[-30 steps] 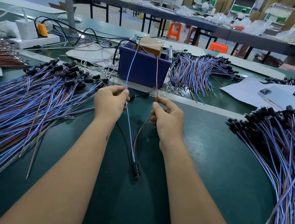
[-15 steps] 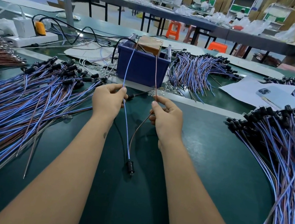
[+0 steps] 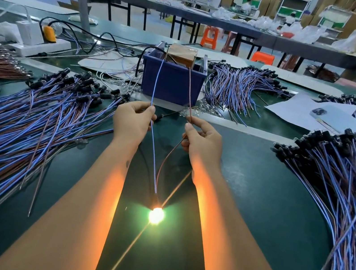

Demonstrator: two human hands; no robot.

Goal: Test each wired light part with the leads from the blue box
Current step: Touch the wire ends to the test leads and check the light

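Note:
A wired light part hangs between my forearms, and its bulb [image 3: 156, 215] glows bright yellow-white just above the green table. My left hand [image 3: 131, 120] pinches the part's blue wire together with the blue lead [image 3: 157, 79] that comes down from the blue box [image 3: 172, 79]. My right hand [image 3: 201, 141] pinches the part's brown wire against the brown lead [image 3: 190, 89] from the same box. A brown block sits inside the box.
A big heap of blue-and-brown wired parts [image 3: 21, 122] covers the table on the left, another heap [image 3: 347, 186] lies on the right, a third [image 3: 234, 87] behind the box. A phone [image 3: 337, 120] rests on paper at the right. A power strip [image 3: 38, 46] sits back left.
The bulb was dark in both earlier frames and is lit now. Both hands stay at the leads, almost unmoved, and the bulb hangs in about the same place.

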